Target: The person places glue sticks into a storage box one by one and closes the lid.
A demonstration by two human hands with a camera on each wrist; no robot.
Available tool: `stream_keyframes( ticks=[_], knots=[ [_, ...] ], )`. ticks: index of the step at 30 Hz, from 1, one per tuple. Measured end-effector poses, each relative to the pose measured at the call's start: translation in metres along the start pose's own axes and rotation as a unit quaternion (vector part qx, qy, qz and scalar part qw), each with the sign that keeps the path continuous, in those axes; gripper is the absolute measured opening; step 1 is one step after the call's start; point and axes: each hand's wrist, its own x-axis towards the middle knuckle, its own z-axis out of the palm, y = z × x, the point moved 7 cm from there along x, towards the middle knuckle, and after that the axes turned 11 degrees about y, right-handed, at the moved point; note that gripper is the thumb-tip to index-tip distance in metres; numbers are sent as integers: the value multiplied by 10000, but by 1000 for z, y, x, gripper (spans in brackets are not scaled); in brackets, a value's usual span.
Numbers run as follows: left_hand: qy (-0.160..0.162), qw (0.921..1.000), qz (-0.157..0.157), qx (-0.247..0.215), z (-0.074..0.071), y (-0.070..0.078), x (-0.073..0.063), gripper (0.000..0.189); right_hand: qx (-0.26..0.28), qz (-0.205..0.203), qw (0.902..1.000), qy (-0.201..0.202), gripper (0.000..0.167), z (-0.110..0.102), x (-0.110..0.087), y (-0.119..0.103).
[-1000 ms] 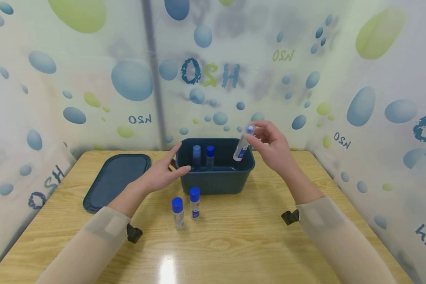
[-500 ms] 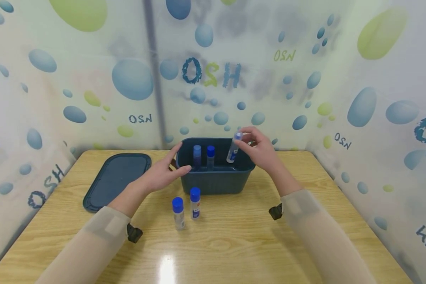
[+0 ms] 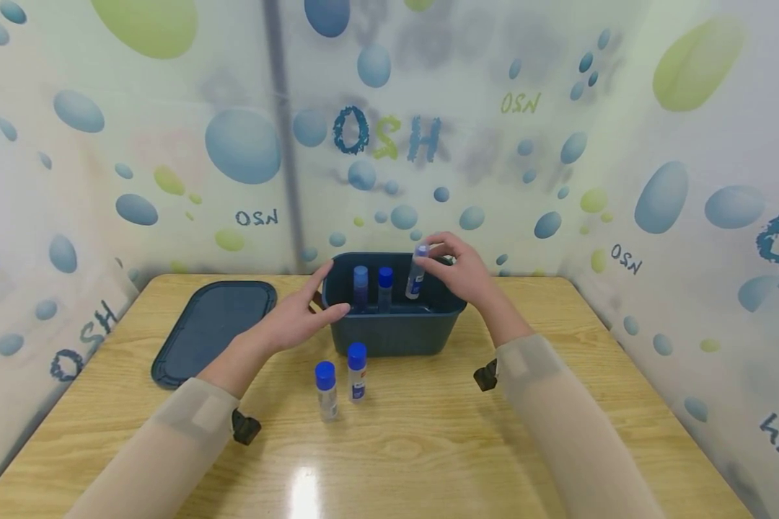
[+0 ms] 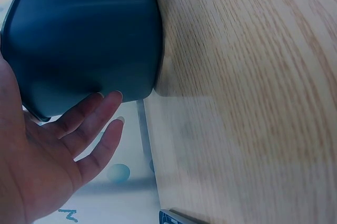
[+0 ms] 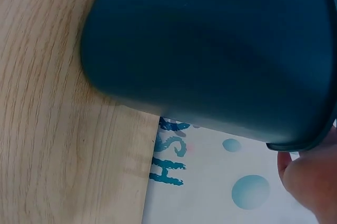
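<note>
In the head view, a dark blue plastic bin stands on the table. My left hand rests against its left end, thumb on the front rim and index finger along the left rim; the other fingers touch the end wall in the left wrist view. My right hand pinches the cap of a glue stick, held slightly tilted inside the right half. Two blue-capped glue sticks stand upright in the left half, a left one and a right one. The right wrist view hides the held stick behind the bin.
Two more glue sticks stand on the table before the bin, a nearer one and a farther one. A dark blue lid lies flat to the left. A patterned curtain rises behind the wooden table.
My right hand has moved left and slightly down with the glue stick, from the bin's right end towards the standing ones. The stick is now more upright. My left hand has stayed put.
</note>
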Motion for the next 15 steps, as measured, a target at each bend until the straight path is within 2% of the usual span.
stream_keyframes(
  ticks=[6,15],
  knots=[
    [7,10000,38,15,1,0,1,99,-106,-42,9999,19,31,4,3,0],
    [-85,10000,-8,-6,1,2,-1,98,-267,15,9996,-67,35,8,3,4]
  ],
)
